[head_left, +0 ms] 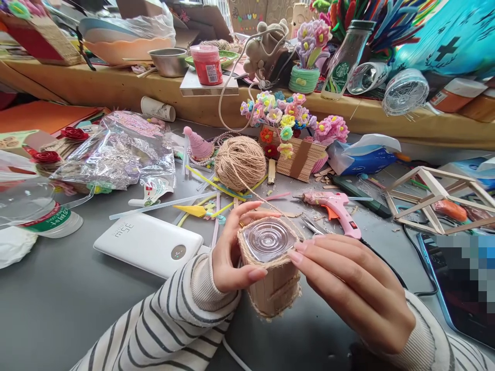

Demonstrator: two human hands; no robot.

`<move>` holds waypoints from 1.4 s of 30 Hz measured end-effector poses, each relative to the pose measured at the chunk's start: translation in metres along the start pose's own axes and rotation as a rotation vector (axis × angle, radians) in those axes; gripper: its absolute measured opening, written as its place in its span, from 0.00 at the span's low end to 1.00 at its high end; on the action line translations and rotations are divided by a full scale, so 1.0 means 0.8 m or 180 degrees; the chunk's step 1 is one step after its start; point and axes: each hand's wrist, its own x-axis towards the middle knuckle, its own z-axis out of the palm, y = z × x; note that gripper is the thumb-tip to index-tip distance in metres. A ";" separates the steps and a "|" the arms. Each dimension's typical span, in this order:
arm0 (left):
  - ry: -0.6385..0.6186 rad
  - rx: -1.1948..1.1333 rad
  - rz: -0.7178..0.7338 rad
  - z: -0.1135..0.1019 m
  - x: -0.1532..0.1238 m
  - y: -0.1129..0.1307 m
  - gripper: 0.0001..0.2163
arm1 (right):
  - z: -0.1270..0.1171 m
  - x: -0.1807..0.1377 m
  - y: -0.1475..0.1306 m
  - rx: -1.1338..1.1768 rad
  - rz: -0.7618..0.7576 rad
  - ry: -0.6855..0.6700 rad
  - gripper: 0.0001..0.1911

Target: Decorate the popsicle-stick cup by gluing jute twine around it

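A small squarish container (273, 288), its sides covered with flat wooden sticks, sits in my left hand (228, 252), with the thumb in front and the fingers around the far side. Its clear plastic end (267, 240), ringed with ridges, faces up. Jute twine runs along the upper rim and the lower edge. My right hand (359, 283) has its fingertips closed together at the right corner of the rim, pressing the twine (263, 197) there. From that corner the strand leads back to a ball of jute twine (240, 164) on the table.
A pink glue gun (332, 207) lies behind my right hand, near metal scissors (310, 225). At left are a white power bank (149, 245) and a plastic bottle (50, 214). A stick frame (436, 201) and a phone (460, 288) lie right. Fuzzy flowers (286, 116) stand behind.
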 end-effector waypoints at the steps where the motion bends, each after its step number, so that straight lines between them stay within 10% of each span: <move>1: 0.0035 -0.0020 0.0003 0.001 0.000 0.001 0.36 | 0.000 0.000 0.000 -0.0037 0.0031 0.0019 0.15; 42: -0.0165 -0.0582 -0.0574 -0.007 -0.001 0.006 0.36 | 0.011 0.017 0.005 0.0597 0.0683 0.0474 0.10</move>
